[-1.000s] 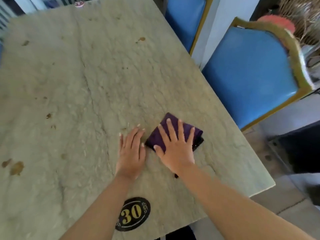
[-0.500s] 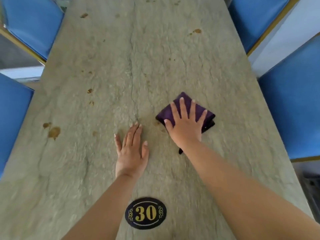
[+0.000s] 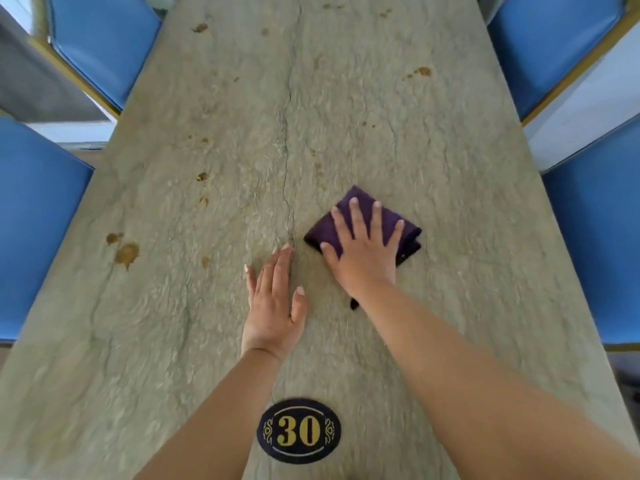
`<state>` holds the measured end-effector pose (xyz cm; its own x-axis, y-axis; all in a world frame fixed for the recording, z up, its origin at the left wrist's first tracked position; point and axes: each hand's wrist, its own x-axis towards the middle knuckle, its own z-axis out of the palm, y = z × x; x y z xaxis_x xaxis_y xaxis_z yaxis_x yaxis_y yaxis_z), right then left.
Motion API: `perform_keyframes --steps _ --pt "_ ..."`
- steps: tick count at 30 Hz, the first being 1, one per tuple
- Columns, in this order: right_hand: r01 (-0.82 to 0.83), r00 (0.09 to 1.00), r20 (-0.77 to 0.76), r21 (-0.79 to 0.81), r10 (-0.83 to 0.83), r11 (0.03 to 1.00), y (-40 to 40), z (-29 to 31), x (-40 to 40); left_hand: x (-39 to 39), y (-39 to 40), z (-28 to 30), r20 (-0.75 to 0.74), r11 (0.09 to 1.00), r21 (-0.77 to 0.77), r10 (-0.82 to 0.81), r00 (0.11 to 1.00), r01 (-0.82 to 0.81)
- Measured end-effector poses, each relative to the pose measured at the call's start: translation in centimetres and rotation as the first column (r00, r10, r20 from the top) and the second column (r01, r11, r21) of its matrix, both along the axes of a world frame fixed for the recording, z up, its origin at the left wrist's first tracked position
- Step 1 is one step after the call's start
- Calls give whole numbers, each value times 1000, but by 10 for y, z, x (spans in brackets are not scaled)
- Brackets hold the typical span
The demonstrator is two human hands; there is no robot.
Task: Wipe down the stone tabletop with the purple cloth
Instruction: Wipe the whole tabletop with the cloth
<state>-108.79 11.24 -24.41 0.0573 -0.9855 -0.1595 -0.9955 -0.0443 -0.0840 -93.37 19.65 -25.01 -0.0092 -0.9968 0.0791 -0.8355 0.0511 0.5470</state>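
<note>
We look down at a long stone tabletop (image 3: 346,109). It is grey-green and rough, with a thin crack running down its middle.

Our right hand (image 3: 365,254) lies flat on top of the purple cloth (image 3: 391,221). The fingers are straight and spread wide. They press down on the cloth and do not curl round it. The cloth is folded into a small square. It sits on the table, a bit right of the crack and about halfway down what we can see of the table. One corner points away from us. A dark bit of it peeks out by our right wrist.

Our left hand (image 3: 273,306) lies flat on the bare stone, just beside the cloth but not touching it. Its fingers are straight and close together, and the thumb sticks out to the side. It holds nothing. The fingertips reach the crack.

Brown spots (image 3: 126,252) are on the table. The biggest ones are to the left of our hands, near the table edge. Smaller ones are dotted further away, and one (image 3: 423,71) sits far off on the right.

Near us, between our two arms, is a dark oval badge (image 3: 298,430) with a gold 30 on it.

Blue chairs (image 3: 104,46) with gold edges stand along both long sides of the table.
</note>
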Motion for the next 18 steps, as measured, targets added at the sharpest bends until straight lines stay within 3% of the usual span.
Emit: perform_keyframes --steps 2,4,6,8,10,11,13,15,18 --pt "-276 961 7 -25 276 961 39 0 14 1 1 -1 -55 1000 -12 6 998 -7" --pt "-513 857 27 -52 514 857 77 -2 -5 2 -1 -2 -68 999 -29 15 998 -17" --pt "-644 762 25 -68 647 762 91 -2 -48 1 -2 -3 -35 999 -44 8 999 -9" --pt "-547 837 -35 -78 546 833 91 -6 -93 0 -2 -2 5 998 -57 -4 1000 5" --pt "-197 980 -36 -82 195 977 89 -6 -122 0 -2 -2 57 998 -63 -21 998 25" --pt "3 1000 -29 -75 -5 997 88 -6 -125 0 -1 -3 79 997 -65 -30 996 35" --pt "312 950 -6 -40 -312 949 91 -6 -105 0 -1 -1 96 997 -55 -45 994 51" --pt "354 935 -2 -20 -354 935 108 -4 -62 1 0 2 98 997 -18 -68 993 70" --pt "59 998 33 -56 -57 997 164 -3 -14 -6 14 8 127 990 60 -131 983 124"
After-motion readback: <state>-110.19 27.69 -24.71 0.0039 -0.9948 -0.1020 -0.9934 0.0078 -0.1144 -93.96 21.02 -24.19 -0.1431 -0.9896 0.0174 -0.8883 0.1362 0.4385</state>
